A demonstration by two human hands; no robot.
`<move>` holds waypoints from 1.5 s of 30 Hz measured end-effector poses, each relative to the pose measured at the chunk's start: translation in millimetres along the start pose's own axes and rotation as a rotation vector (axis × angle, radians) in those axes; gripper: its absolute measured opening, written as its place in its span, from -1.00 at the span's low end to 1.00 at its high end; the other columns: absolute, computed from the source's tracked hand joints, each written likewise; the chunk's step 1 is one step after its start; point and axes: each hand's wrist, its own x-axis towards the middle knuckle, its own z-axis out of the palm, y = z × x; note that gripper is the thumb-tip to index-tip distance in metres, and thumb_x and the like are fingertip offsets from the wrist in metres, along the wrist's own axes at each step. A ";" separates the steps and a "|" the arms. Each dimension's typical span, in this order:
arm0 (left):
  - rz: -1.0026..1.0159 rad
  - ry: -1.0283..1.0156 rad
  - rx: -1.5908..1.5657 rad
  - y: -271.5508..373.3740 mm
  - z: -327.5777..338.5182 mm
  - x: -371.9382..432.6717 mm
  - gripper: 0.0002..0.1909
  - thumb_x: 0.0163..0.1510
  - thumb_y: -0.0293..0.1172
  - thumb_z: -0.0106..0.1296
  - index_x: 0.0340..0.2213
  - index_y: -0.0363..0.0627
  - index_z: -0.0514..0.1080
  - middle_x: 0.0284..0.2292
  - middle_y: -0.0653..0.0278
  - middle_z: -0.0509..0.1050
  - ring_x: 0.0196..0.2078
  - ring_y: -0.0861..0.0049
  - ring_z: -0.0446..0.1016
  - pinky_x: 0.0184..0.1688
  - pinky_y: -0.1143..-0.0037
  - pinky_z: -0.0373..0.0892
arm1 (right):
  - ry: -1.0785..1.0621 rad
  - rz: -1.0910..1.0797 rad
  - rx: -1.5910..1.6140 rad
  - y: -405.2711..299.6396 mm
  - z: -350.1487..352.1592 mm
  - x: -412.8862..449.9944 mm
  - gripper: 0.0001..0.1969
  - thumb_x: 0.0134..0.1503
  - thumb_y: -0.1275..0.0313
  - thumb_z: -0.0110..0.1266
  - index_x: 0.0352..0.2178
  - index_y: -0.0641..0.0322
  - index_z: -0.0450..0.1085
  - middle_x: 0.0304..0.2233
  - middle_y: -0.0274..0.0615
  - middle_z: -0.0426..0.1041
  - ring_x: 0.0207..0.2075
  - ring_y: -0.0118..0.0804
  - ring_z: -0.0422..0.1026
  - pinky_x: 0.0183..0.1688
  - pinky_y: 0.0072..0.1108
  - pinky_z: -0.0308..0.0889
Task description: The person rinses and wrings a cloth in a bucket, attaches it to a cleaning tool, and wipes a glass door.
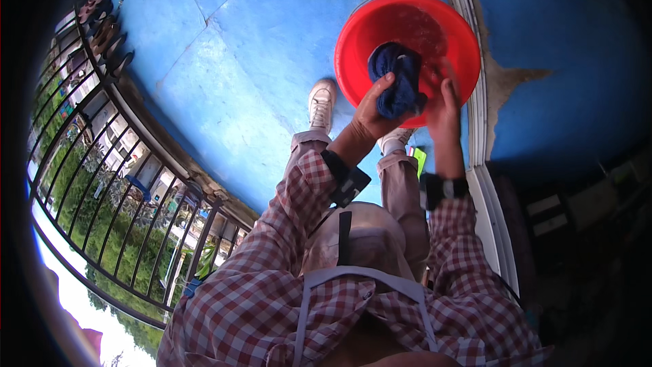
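A bundled dark blue cloth (395,79) is held in my left hand (374,112), with the thumb pressed on its near left side. It is above a round red plastic basin (351,61) with a thin metal handle at its rim. The basin seems to hold some water. My right hand (444,104) is over the basin's right part, just right of the cloth; its fingers are raised, apart and blurred, and nothing shows in them. Both wrists wear black straps with small devices.
The basin stands on a blue floor (244,61) beside a white door track (473,61). Close by are my shoes (322,104) and a bright green object (418,157). At left runs a black metal railing (147,153), with several shoes (104,35) at its far end.
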 end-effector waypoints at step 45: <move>-0.383 -0.178 0.086 9.8 41.7 -35.1 -0.43 -0.11 -0.01 0.11 -0.20 -0.20 0.26 -0.44 0.21 0.38 -0.60 0.59 0.28 -0.64 0.66 0.15 | -0.573 0.198 0.030 -37.0 12.8 33.6 -0.05 -0.17 -0.09 0.12 0.12 0.25 -0.07 0.05 -0.03 0.13 0.04 -0.13 0.20 -0.06 -0.41 0.29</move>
